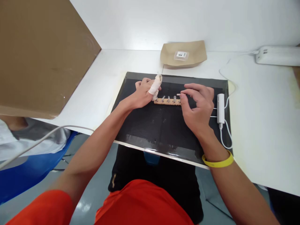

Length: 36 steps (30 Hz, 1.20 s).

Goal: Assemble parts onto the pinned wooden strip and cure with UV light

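Note:
A narrow tan strip (167,102) lies on the black mat, with several small shiny cylindrical pieces (168,99) along it, some leaning. My left hand (146,92) is at the strip's left end. White finger covers (156,85) wrap two of its digits, and the lower covered tip presses on that end; the exact grip is partly hidden. Over the right end, my right hand (198,104) pinches a thin, light-coloured pin-like piece (178,94) between thumb and fingertips. That hand hides the strip's far right end.
The black mat (150,125) covers the white table (257,125) before me. Behind it sits a brown paper tray (194,57) holding a small clear box (181,55). White cables join a slim white device (220,107) at right. A brown board (47,56) stands at left.

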Available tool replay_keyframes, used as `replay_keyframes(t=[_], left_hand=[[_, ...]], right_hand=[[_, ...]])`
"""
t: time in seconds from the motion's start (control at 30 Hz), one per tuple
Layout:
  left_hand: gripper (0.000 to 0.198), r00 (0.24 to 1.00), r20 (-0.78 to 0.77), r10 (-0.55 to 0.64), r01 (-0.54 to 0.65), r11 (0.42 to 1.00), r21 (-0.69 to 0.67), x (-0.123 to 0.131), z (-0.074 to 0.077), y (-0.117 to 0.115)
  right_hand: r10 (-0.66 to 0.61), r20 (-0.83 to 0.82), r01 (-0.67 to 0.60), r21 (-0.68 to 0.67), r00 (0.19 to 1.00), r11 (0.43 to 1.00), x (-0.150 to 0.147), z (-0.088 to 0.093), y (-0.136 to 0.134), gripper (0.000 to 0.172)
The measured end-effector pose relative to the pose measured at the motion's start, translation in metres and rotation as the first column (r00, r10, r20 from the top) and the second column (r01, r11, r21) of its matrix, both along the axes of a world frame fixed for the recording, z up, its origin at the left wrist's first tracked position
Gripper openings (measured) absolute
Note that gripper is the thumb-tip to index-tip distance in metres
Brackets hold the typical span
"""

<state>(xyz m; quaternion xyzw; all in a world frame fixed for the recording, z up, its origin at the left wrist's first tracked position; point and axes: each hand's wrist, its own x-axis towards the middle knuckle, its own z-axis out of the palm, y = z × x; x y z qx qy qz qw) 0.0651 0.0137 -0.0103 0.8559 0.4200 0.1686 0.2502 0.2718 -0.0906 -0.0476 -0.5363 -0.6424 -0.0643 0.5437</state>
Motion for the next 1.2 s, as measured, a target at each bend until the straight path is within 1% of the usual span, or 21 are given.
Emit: replay_keyframes(t=[0.07,0.13,0.3,0.5,0.67,0.77,0.87,0.97,1.1,1.2], left_hand=[[0.046,0.998,-0.057,-0.024,0.021,0.999,-0.045,0.000,-0.002,0.003],[0.046,0.997,-0.072,-0.034,0.029,0.997,-0.073,0.001,-0.004,0.006],[0.048,0.995,-0.080,-0.054,0.047,0.995,-0.093,0.003,-0.008,0.009],[0.049,0.997,-0.079,-0.010,0.002,0.995,-0.101,0.007,-0.007,0.008],[0.061,0.999,-0.041,0.025,-0.030,0.994,-0.105,0.008,-0.009,0.000],[0.054,0.998,-0.009,0.055,-0.056,0.992,-0.116,0.005,-0.011,-0.004],[0.048,0.999,0.005,0.049,-0.048,0.991,-0.125,0.002,-0.012,-0.005],[0.049,0.999,-0.017,0.051,-0.053,0.990,-0.132,0.003,-0.010,-0.004],[0.042,0.998,-0.057,0.026,-0.036,0.984,-0.176,0.006,-0.007,-0.003],[0.039,0.999,-0.033,0.032,-0.037,0.985,-0.169,0.005,-0.007,-0.004]], right_hand=[[0.004,-0.008,-0.004,-0.034,1.000,0.999,0.000,0.000,0.000,0.010],[0.003,-0.010,-0.004,-0.049,1.000,0.999,0.000,0.000,-0.001,0.009],[0.017,-0.015,-0.017,-0.011,1.000,1.000,-0.001,0.000,-0.001,0.010],[-0.015,-0.005,0.015,-0.046,1.000,0.999,0.000,0.003,-0.001,0.009],[-0.055,-0.001,0.054,-0.077,0.999,0.996,-0.001,0.005,-0.002,0.013],[-0.030,-0.026,0.027,-0.090,0.999,0.996,-0.002,0.004,-0.002,0.014],[-0.014,-0.034,0.011,-0.095,0.999,0.995,-0.002,0.004,-0.002,0.014],[-0.032,-0.015,0.030,-0.097,0.999,0.995,-0.002,0.003,-0.001,0.014],[0.003,-0.031,-0.005,-0.078,1.000,0.997,0.000,0.001,0.000,0.011],[-0.032,0.002,0.032,-0.092,0.999,0.995,0.001,0.001,0.001,0.011]])
